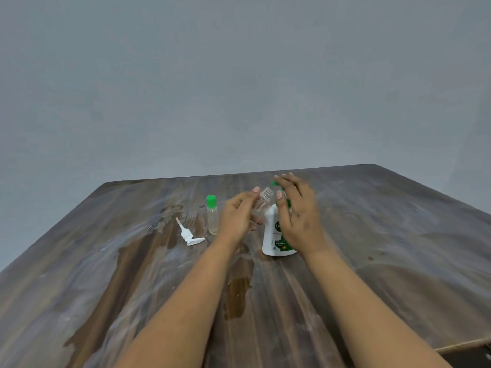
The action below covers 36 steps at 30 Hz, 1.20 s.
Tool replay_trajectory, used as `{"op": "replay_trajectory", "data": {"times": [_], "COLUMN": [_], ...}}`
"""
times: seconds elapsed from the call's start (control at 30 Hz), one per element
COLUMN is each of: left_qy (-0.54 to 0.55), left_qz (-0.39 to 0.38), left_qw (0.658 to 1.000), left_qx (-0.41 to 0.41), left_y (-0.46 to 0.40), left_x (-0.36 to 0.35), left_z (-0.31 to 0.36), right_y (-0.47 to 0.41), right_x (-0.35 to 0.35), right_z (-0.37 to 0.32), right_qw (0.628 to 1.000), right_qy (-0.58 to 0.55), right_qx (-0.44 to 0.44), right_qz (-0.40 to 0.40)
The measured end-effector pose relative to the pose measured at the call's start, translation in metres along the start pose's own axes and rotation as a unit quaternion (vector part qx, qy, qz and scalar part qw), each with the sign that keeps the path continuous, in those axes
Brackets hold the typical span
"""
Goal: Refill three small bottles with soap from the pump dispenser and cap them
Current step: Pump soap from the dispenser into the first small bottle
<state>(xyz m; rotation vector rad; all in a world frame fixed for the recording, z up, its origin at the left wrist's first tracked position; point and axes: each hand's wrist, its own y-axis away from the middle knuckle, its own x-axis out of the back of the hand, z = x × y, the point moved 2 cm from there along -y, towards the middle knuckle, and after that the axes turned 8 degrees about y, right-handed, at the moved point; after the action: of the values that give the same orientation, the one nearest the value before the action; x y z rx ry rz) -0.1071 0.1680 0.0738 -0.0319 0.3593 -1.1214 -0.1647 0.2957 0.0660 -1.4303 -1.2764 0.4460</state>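
Observation:
My left hand (236,219) grips a small clear bottle (261,205), uncapped and tilted so its threaded neck points up and right toward the dispenser's spout. The white soap dispenser (273,235) with a green pump head stands upright on the table (385,235). My right hand (297,213) lies over the pump head with straight fingers, the palm covering most of the green top. A second small bottle (212,215) with a green cap stands upright to the left, holding pale yellowish liquid. No third small bottle shows.
A loose white spray-pump insert (190,235) lies on the table left of the capped bottle. Wet patches and spilled liquid streak the wood around it and under my forearms. The table's right edge runs close by at the lower right.

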Motion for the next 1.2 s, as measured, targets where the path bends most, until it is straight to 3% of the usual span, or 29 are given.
{"op": "replay_trajectory", "data": {"times": [0.17,0.5,1.2], "left_qy": [0.015,0.043,0.029], "left_qz": [-0.014,-0.026,-0.036], "left_qw": [1.0,0.998,0.998], "left_qx": [-0.002,-0.026,-0.044], "left_y": [-0.004,-0.009,-0.008], "left_x": [0.0,-0.002,-0.002], "left_z": [-0.003,-0.014,-0.018], "right_y": [0.003,0.0,-0.003], "right_x": [-0.006,-0.012,-0.012], "right_z": [0.001,-0.002,0.005], "right_qw": [0.997,0.993,0.99], "right_qy": [-0.029,-0.032,-0.052], "right_qx": [0.004,-0.004,-0.013], "right_qz": [0.068,0.117,0.127]}}
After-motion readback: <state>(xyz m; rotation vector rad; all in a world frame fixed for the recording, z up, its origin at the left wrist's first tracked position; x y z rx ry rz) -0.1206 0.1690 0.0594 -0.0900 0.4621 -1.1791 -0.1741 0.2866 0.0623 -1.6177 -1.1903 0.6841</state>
